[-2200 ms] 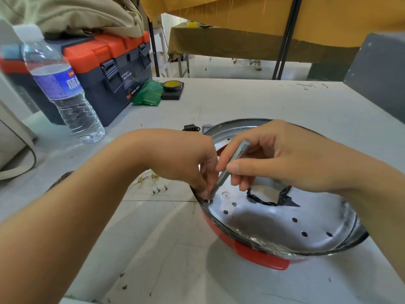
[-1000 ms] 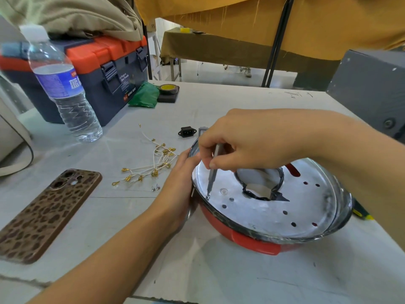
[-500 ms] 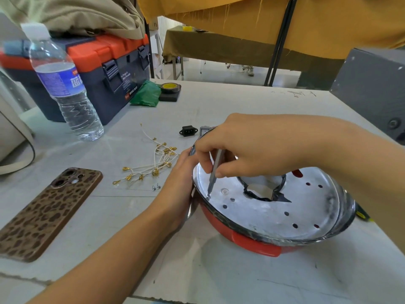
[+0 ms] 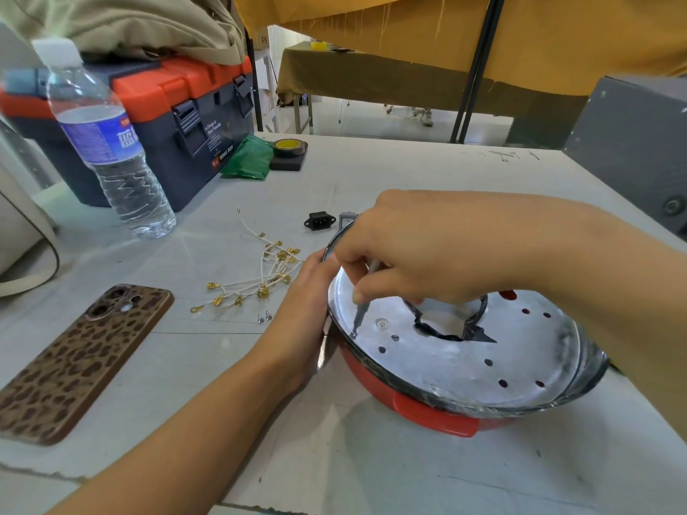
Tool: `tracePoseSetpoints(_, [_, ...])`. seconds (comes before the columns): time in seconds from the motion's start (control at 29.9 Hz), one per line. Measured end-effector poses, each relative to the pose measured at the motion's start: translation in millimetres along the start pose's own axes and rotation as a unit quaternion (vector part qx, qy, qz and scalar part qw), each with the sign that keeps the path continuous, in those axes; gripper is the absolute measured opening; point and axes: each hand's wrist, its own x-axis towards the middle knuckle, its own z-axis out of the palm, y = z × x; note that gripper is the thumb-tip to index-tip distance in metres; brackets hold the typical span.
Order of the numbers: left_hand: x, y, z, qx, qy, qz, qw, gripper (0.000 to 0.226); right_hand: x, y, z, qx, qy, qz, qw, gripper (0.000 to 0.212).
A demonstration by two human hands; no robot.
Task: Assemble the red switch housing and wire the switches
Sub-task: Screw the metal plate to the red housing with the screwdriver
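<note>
A pale bench (image 4: 371, 172) fills the view. At its far left corner stands a dark toolbox (image 4: 178, 117) with an orange lid, a khaki cloth (image 4: 122, 20) heaped on top. Near the right front of the bench sits the red switch housing (image 4: 427, 410), a round bowl-like shell tilted toward the camera, with a shiny metal plate (image 4: 464, 362) inside it that has a ragged central opening and small holes. A phone (image 4: 78, 362) in a leopard-print case lies flat at the left front. A water bottle (image 4: 107, 143) stands upright just in front of the toolbox. The left hand (image 4: 305, 310) lies against the housing's left rim, fingers wrapped round its outer side. The right hand (image 4: 427, 250) hovers over the plate, its fingers pinching a slim grey screwdriver (image 4: 362, 306) whose tip rests on a screw at the plate's left edge. A bundle of white wires (image 4: 260, 276) with gold terminals lies between phone and housing. A green bag (image 4: 249, 158) and a tape roll (image 4: 290, 146) sit beside the toolbox. A black socket (image 4: 319, 220) lies just beyond the housing. Two loose screws (image 4: 264, 317) lie near the wires.
</note>
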Motion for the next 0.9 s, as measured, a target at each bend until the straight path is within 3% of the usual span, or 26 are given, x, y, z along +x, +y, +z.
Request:
tracePoseSetpoints(0.2, [1, 0, -1, -0.011, -0.005, -0.013, 1.000, 0.048, 1, -1, 3, -0.070, 0.044, 0.002, 0.997, 0.044])
tracePoseSetpoints(0.4, [4, -2, -3, -0.011, -0.013, -0.002, 1.000, 0.050, -3, 6, 2, 0.007, 0.012, -0.020, 1.000, 0.014])
tracePoseSetpoints(0.53, [5, -5, -4, 0.020, 0.002, 0.013, 1.000, 0.049, -4, 9, 1, 0.040, -0.007, -0.024, 0.999, 0.009])
tracePoseSetpoints(0.64, [5, -6, -4, 0.028, 0.008, 0.033, 0.999, 0.028, -3, 9, 0, 0.044, -0.011, -0.027, 0.999, 0.016])
tracePoseSetpoints(0.9, [0, 0, 0, 0.005, -0.005, 0.002, 1.000, 0.054, 0, -4, -1, -0.048, 0.006, -0.018, 0.999, 0.035])
